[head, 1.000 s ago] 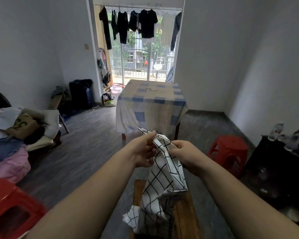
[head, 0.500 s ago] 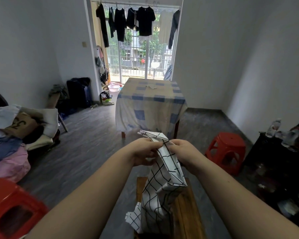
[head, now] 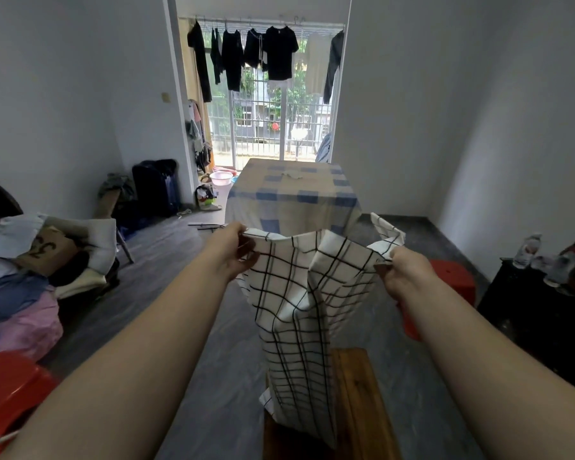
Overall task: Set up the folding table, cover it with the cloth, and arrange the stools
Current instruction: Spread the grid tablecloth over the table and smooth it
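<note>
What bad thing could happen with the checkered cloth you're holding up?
1. The cloth is pinched only at its top edge by the left hand and right hand; a loose grip could drop it on the floor.
2. Its lower part still drapes bunched over the wooden table, so it may spread crooked.
3. The red stool stands close by the right arm and might get bumped.

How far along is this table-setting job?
The wooden table appears to be standing below. In hand: the left hand and right hand stretch the checked cloth open. Left: spreading it over the top and placing the red stools.
</note>
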`<action>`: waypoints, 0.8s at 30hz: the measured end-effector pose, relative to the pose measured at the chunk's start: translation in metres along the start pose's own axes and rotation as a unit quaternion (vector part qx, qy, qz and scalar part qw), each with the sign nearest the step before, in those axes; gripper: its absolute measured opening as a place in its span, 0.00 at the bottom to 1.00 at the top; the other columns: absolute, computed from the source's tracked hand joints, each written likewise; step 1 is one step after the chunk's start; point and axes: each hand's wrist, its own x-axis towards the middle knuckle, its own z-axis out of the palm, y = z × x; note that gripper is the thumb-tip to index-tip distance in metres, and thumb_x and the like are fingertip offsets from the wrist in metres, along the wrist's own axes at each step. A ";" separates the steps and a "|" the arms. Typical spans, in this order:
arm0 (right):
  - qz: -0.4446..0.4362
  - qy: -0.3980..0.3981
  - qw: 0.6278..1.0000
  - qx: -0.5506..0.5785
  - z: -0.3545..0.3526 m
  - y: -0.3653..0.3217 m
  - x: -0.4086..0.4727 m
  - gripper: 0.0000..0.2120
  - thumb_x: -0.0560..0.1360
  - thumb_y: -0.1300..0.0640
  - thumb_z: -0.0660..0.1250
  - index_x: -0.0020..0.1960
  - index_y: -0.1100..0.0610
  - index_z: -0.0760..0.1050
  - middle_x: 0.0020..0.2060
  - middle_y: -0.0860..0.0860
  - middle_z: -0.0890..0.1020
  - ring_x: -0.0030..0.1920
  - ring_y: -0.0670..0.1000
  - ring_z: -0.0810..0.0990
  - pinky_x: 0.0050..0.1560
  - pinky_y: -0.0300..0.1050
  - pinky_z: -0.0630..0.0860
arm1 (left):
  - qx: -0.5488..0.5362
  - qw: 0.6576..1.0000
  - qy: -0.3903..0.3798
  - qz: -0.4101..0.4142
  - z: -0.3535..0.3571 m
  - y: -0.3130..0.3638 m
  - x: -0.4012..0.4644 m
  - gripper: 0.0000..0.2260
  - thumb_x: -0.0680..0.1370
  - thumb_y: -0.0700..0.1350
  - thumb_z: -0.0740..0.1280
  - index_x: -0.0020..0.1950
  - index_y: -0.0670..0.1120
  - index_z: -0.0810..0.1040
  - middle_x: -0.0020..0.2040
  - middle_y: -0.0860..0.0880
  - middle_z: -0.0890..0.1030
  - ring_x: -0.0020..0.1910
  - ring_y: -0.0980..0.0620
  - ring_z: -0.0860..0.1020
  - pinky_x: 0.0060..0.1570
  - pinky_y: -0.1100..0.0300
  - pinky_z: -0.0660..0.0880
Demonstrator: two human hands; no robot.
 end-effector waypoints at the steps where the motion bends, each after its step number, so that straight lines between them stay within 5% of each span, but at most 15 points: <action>1: 0.001 0.016 0.999 0.039 0.000 -0.007 0.002 0.14 0.76 0.74 0.53 0.40 0.62 0.73 0.36 0.57 0.78 0.24 0.50 0.79 0.22 0.40 0.75 | -0.010 1.000 0.005 0.019 0.000 0.006 0.003 0.05 0.79 0.41 0.61 0.44 0.44 0.73 0.34 0.47 0.74 0.34 0.52 0.75 0.37 0.55 0.76; 7: -0.032 -0.008 0.983 0.178 -0.003 -0.052 0.013 0.19 0.74 0.76 0.55 0.53 0.61 0.78 0.57 0.61 0.81 0.42 0.54 0.82 0.27 0.42 0.79 | -0.023 0.996 0.021 0.086 -0.001 0.040 0.011 0.06 0.82 0.45 0.61 0.51 0.45 0.75 0.40 0.47 0.78 0.41 0.51 0.78 0.48 0.52 0.77; 14: -0.045 -0.010 0.983 0.178 -0.014 -0.078 0.027 0.17 0.80 0.69 0.50 0.43 0.53 0.72 0.51 0.60 0.80 0.44 0.58 0.80 0.25 0.54 0.80 | 0.041 0.991 0.005 0.124 0.007 0.055 0.031 0.16 0.80 0.44 0.63 0.67 0.42 0.73 0.50 0.47 0.79 0.51 0.49 0.80 0.58 0.42 0.76; 19: -0.035 -0.073 0.981 0.176 -0.009 -0.083 0.044 0.21 0.81 0.68 0.44 0.44 0.53 0.72 0.49 0.58 0.78 0.49 0.59 0.79 0.37 0.52 0.83 | 0.047 0.986 0.006 0.159 0.019 0.057 0.057 0.16 0.81 0.46 0.64 0.67 0.42 0.71 0.49 0.47 0.77 0.48 0.50 0.77 0.50 0.49 0.76; 22: -0.035 -0.105 0.979 0.172 -0.005 -0.082 0.072 0.21 0.81 0.69 0.47 0.43 0.55 0.76 0.52 0.59 0.78 0.61 0.63 0.77 0.58 0.59 0.78 | 0.035 0.988 -0.001 0.153 0.027 0.057 0.080 0.16 0.80 0.46 0.67 0.66 0.44 0.72 0.61 0.43 0.78 0.59 0.47 0.77 0.57 0.45 0.78; 24: -0.023 -0.080 0.979 0.185 -0.004 -0.080 0.099 0.24 0.81 0.67 0.48 0.40 0.56 0.79 0.59 0.59 0.78 0.59 0.61 0.78 0.55 0.59 0.79 | 0.018 0.989 -0.011 0.145 0.033 0.057 0.096 0.18 0.79 0.45 0.67 0.68 0.43 0.72 0.65 0.41 0.77 0.63 0.45 0.77 0.55 0.43 0.80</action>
